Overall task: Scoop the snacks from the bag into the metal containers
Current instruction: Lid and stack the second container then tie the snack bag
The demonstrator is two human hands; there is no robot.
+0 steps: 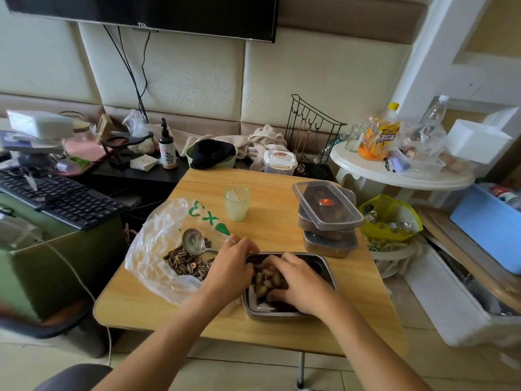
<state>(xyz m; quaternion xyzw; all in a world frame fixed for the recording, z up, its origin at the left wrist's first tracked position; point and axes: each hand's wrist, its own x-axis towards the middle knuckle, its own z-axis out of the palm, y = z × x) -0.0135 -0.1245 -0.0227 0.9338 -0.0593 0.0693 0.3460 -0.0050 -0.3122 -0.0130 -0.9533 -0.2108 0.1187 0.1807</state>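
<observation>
A person's two hands work inside an open metal tray [270, 316] at the near edge of a wooden tabletop [282, 232]. The left hand [232, 266], wearing a ring, bends its fingers over the tray's left rim. The right hand [303, 286] lies on the peanuts [267, 277], fingers curled round a few of them. The tray looks only partly filled, with bare metal at its near end.

Just left of the tray, a clear plastic bag [158, 230] lies open, with sunflower seeds [180, 261] in it and a metal ladle [193, 241] resting on them, unheld. Behind the tray stands a stack of lidded containers [328, 218], apparently already filled. Judging by this, several containers are done, while the seeds remain to be scooped.
</observation>
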